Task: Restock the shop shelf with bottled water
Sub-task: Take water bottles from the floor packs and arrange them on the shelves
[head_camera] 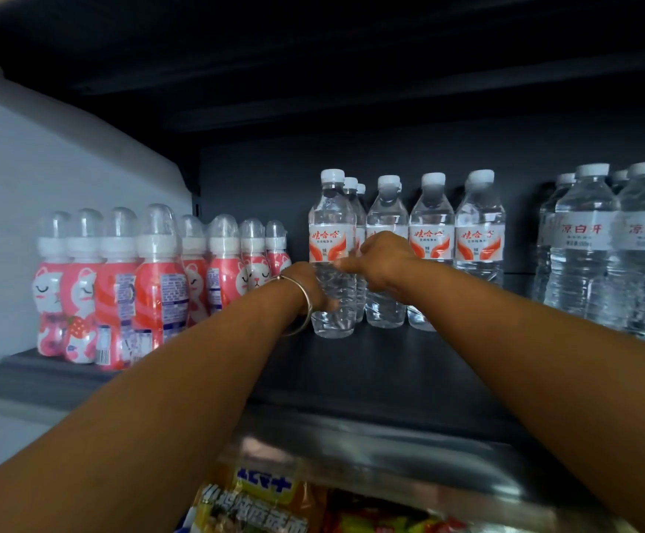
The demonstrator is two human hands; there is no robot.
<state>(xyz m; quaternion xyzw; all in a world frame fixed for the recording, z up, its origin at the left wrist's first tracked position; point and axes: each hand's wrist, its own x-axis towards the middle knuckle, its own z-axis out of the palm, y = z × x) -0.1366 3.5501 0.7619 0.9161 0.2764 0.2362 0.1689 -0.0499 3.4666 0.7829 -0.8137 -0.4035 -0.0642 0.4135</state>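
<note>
The dark shelf [371, 363] ran out beneath my arms, and the red-labelled water bottles [432, 240] stood upright on it in rows right at my fingers, the front one [330, 263] between my two hands. Off beyond my left hand stood a cluster of pink cat-faced drink bottles [121, 286]. Past my right hand, well apart, stood clear bottles with white labels [617, 248].

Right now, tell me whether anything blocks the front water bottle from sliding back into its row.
Yes. Both hands, left and right, are on the front red-label water bottle, and another red-label bottle stands directly behind it, with more lined up behind that. It can only stay as the row's front bottle.
</note>
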